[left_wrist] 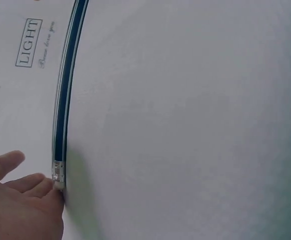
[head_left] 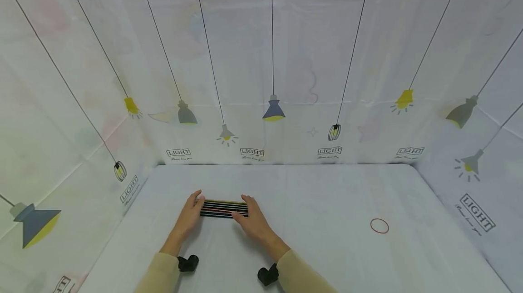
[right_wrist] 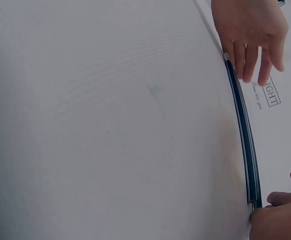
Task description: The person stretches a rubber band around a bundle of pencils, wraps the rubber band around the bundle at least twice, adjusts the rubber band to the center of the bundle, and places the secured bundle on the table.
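Several dark pencils [head_left: 222, 210] lie side by side in a flat row on the white table, with a yellowish and a reddish line showing among them. My left hand [head_left: 189, 215] is at the row's left end, fingers fairly straight. In the left wrist view its fingers touch the metal-ringed eraser end of a pencil [left_wrist: 63, 115]. At the right end is my right hand [head_left: 255, 222], its thumb reaching over the near side of the row. From the right wrist view, the right hand [right_wrist: 280, 220] touches the pencil ends; part of it is cut off by the frame.
A thin reddish-brown ring, like a rubber band [head_left: 379, 225], lies on the right part of the table [head_left: 318, 247]. White cloth walls [head_left: 245, 57] printed with lamps stand around the table's back and sides. Black wrist devices [head_left: 268, 275] sit at both cuffs.
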